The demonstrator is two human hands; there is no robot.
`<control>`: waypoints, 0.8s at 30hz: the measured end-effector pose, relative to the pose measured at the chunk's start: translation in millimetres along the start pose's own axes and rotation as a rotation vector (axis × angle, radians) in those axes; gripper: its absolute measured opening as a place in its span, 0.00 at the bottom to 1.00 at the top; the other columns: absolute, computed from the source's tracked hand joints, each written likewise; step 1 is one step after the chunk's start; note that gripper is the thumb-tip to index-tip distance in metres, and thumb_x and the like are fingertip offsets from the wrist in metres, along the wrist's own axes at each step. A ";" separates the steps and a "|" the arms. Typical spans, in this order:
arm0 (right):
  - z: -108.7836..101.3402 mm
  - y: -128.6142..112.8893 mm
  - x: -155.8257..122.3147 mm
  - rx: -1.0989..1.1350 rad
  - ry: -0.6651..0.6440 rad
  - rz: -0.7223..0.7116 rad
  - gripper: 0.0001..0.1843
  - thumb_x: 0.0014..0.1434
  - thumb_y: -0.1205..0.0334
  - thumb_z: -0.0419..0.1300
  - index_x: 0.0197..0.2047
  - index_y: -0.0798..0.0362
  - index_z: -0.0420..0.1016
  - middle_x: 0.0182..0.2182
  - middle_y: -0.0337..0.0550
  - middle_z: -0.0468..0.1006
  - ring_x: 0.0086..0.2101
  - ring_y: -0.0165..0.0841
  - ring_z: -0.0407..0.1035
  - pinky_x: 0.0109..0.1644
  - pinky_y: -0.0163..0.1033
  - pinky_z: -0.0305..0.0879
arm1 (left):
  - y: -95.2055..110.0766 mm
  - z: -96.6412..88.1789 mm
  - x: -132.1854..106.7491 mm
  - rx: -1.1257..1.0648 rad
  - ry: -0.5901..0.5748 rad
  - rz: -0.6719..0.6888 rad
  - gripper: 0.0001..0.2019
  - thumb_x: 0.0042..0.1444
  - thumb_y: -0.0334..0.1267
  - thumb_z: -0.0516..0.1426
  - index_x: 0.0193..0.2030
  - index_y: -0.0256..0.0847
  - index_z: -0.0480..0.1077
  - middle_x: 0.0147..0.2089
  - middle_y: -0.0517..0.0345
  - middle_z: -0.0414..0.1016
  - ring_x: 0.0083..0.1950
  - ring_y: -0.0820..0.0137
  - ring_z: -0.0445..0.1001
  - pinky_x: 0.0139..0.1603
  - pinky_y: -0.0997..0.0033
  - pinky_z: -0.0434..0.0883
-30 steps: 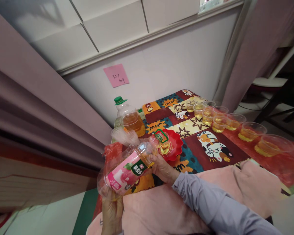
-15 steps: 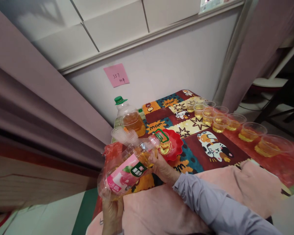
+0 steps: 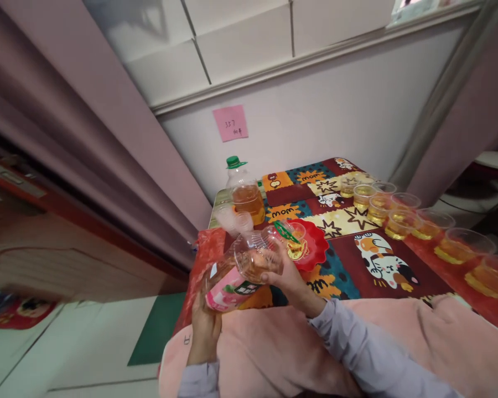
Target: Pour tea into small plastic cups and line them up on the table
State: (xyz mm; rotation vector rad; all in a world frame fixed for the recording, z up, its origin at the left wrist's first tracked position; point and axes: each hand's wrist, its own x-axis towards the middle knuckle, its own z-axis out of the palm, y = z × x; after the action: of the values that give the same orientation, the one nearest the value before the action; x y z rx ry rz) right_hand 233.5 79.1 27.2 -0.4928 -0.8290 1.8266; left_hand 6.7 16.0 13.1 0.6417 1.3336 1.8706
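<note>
Though aslant, bottle (image 3: pixel 229 288) in both hands (image 3: pixel 206 319) (image 3: pixel 291 281)

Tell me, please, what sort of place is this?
Probably a curtained indoor corner with a drinks table: plastic cups of yellow drink line the right side of the table, a large upright bottle stands near the wall, and a mauve curtain hangs at left.

this looks like a small curtained nook indoors, with mauve curtains (image 3: pixel 120 132) hanging on either side of a pale wall (image 3: pixel 327 121) that bears a handwritten pink note (image 3: pixel 231 123). the desk (image 3: pixel 429 271), with its bright cartoon mat (image 3: pixel 342 251), clear drink cups (image 3: pixel 397 225) and soft pink cloth (image 3: pixel 269 354), looks homely, but whether this is a home or a shop cannot be told.
</note>
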 end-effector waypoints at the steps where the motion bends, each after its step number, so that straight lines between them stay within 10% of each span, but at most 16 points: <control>1: 2.8 -1.3 -1.1 -0.011 -0.023 0.002 0.74 0.43 0.48 0.93 0.83 0.36 0.56 0.69 0.54 0.82 0.67 0.55 0.82 0.76 0.69 0.74 | 0.9 -2.3 0.4 0.010 0.033 0.019 0.31 0.51 0.56 0.79 0.56 0.38 0.89 0.61 0.39 0.91 0.64 0.42 0.87 0.69 0.45 0.81; 7: 16.3 -0.2 -4.3 -0.118 -0.033 -0.004 0.75 0.42 0.44 0.93 0.83 0.33 0.56 0.74 0.56 0.75 0.72 0.57 0.77 0.78 0.70 0.72 | 37.0 -18.0 5.5 0.137 0.229 0.241 0.32 0.60 0.71 0.72 0.53 0.43 0.85 0.56 0.47 0.90 0.59 0.55 0.88 0.72 0.48 0.79; 14: 25.4 -3.9 -0.5 -0.240 -0.037 0.010 0.77 0.40 0.39 0.93 0.82 0.34 0.55 0.74 0.59 0.75 0.69 0.59 0.80 0.76 0.72 0.75 | 80.8 14.8 13.6 0.762 -0.499 0.475 0.72 0.36 0.80 0.78 0.84 0.43 0.69 0.86 0.31 0.68 0.87 0.34 0.66 0.87 0.34 0.62; 20: 14.7 -32.8 -4.3 -0.486 -0.214 0.051 0.73 0.49 0.34 0.89 0.86 0.36 0.55 0.81 0.62 0.69 0.74 0.58 0.75 0.75 0.67 0.77 | 70.6 14.9 26.3 0.773 -0.539 0.392 0.71 0.38 0.80 0.77 0.83 0.38 0.69 0.83 0.28 0.73 0.84 0.33 0.71 0.85 0.34 0.66; 24: -19.2 -68.5 0.7 -0.767 -0.078 -0.106 0.55 0.56 0.32 0.84 0.78 0.42 0.73 0.74 0.60 0.80 0.71 0.57 0.78 0.73 0.65 0.79 | 70.9 3.9 28.8 0.682 -0.514 0.365 0.70 0.39 0.80 0.77 0.83 0.39 0.69 0.83 0.33 0.73 0.85 0.36 0.69 0.86 0.37 0.64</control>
State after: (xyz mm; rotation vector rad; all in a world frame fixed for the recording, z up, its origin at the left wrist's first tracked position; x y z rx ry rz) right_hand 289.6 102.0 64.4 -0.8373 -1.5836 1.3888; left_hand -27.4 27.9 80.6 1.6815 1.5502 1.3178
